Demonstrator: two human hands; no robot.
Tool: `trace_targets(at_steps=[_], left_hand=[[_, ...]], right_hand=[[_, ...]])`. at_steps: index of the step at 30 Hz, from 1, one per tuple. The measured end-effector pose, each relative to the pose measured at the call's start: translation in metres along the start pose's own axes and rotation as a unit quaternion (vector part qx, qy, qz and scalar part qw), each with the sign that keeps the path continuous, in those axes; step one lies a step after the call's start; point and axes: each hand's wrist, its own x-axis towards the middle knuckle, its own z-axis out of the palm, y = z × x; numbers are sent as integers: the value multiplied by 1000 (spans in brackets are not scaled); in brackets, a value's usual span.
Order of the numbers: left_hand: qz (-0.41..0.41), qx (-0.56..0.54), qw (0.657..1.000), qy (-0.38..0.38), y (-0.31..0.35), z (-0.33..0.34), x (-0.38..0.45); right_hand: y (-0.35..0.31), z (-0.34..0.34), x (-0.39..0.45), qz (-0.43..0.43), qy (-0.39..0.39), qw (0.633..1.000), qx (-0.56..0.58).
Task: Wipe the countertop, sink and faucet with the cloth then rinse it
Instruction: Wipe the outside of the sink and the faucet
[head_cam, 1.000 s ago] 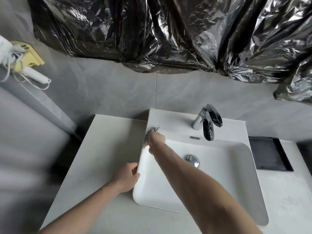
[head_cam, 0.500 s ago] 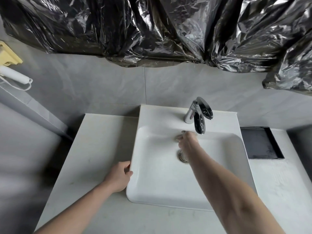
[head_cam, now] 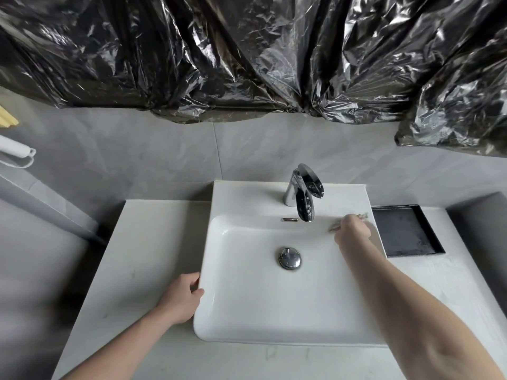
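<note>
A white rectangular sink [head_cam: 247,319] sits on a pale countertop [head_cam: 142,259]. A chrome faucet [head_cam: 303,193] stands at the sink's back rim, and a chrome drain plug [head_cam: 288,257] lies in the basin. My right hand [head_cam: 352,230] grips a small grey cloth [head_cam: 336,225] at the sink's back right inner corner; only its edges show past my fingers. My left hand [head_cam: 182,298] rests against the sink's left outer edge, thumb on the rim.
A black rectangular recess [head_cam: 406,231] is set in the countertop right of the sink. Crinkled black plastic sheeting [head_cam: 247,56] hangs over the grey tiled wall. A white object with a cord [head_cam: 13,152] sits on a ledge at far left.
My right hand with the cloth swept from the sink's back left corner, past the faucet, to the back right corner. My left hand stayed on the sink's left edge.
</note>
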Motion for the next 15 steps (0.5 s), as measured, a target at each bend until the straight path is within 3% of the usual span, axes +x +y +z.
trace_targets(at_steps=[4, 6, 12, 15], left_hand=[[1, -3, 1000, 1, -1, -1, -1], [0, -4, 1000, -1, -2, -1, -1], [0, -3, 1000, 21, 4, 1, -5], [-5, 6, 999, 32, 5, 2, -6]], right_hand=[[-4, 5, 6, 29, 85, 995, 48], [-8, 5, -8, -7, 61, 997, 56], [-59, -7, -60, -237, -75, 967, 61], [-83, -4, -79, -394, -107, 906, -111]])
